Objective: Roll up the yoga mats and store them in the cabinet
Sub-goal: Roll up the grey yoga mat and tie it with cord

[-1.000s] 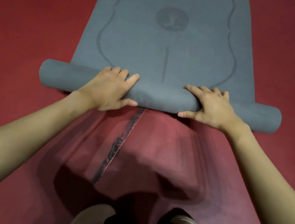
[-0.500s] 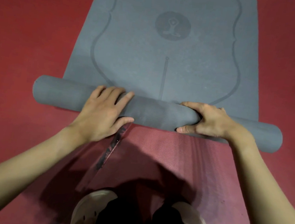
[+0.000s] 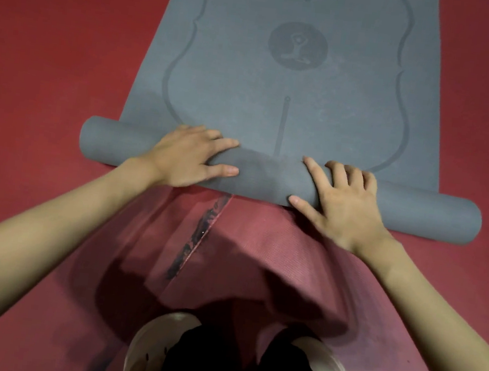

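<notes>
A grey yoga mat (image 3: 295, 78) is seen lying on the red floor (image 3: 55, 41), its near end already wound into a roll (image 3: 263, 173) that runs across the view, while the flat remainder, printed with a round figure emblem (image 3: 298, 45), stretches away. The left hand (image 3: 184, 157) is laid over the roll left of centre, fingers spread across the top and thumb along the near side; the right hand (image 3: 343, 201) is placed likewise right of centre, fingers nearly straight and pressing rather than gripping. Neither hand is closed around the roll. The roll's right end appears to sit slightly nearer than its left, so equal forward pressure from both palms is advised, with the ends kept square to the mat's edges to prevent coning. The turns should be drawn tight before each push. No cabinet is visible. A dark-marked seam (image 3: 201, 232) and white shoes (image 3: 154, 355) are seen below.
</notes>
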Motion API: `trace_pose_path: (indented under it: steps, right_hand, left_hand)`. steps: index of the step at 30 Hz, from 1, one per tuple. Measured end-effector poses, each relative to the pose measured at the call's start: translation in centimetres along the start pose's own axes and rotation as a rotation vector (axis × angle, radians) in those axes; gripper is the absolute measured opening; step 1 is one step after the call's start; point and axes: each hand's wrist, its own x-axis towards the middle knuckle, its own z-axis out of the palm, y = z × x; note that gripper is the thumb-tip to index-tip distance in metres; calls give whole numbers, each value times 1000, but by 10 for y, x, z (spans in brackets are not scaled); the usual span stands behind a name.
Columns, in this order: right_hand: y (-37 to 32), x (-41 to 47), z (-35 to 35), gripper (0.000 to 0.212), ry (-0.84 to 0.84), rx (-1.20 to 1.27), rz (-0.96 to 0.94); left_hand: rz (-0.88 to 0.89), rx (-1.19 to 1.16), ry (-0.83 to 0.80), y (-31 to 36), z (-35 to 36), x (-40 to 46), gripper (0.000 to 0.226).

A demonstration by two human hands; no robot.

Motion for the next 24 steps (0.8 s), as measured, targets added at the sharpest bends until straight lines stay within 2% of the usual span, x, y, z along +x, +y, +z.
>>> trace_pose_path:
  steps: [3,5,8,10,14,17,19,21,24]
  right_hand:
    - [5,17,-11,88,-125,4,53]
    - [10,28,-19,80,-200,62,62]
    - [15,45,-28,66,-289,145,69]
    - [17,50,-29,64,-314,165,79]
    - [11,37,-17,82,-139,67,71]
    - [2,18,3,75,77,11,35]
    - [1,13,11,71,147,-13,39]
    - [4,18,13,73,152,-12,50]
    - [9,38,4,80,108,3,87]
  left_hand:
    - [-3,49,253,12,5,-8,68]
    - [-55,67,371,21,11,-15,62]
    - [-151,106,334,28,24,-19,69]
    - [-156,123,297,25,27,-16,70]
    - [-153,117,184,13,16,-1,76]
    - [-176,81,76,6,2,13,88]
    - [-177,24,34,3,-5,21,93]
    - [-165,-2,91,4,-7,21,87]
    - [-138,62,278,14,4,12,69]
